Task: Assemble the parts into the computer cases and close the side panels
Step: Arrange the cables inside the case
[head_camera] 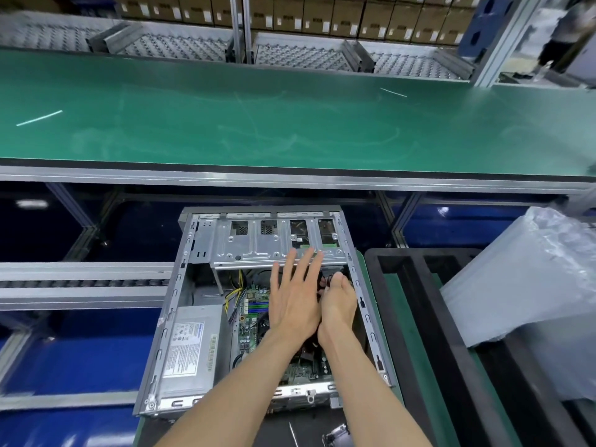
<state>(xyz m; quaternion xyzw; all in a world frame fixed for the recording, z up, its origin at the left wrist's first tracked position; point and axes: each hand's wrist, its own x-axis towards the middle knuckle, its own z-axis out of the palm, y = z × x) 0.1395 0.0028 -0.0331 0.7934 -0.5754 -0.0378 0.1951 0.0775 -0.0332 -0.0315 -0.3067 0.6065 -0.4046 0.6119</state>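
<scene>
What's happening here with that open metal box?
A person is working inside an open computer case lying on its side, with no side panel on it. The left hand is spread flat over the motherboard, while the right hand pinches dark cables near the drive cage.

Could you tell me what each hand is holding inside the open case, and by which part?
The left hand holds nothing, fingers straight. The right hand curls around a small dark part; where it grips cannot be told.
</scene>
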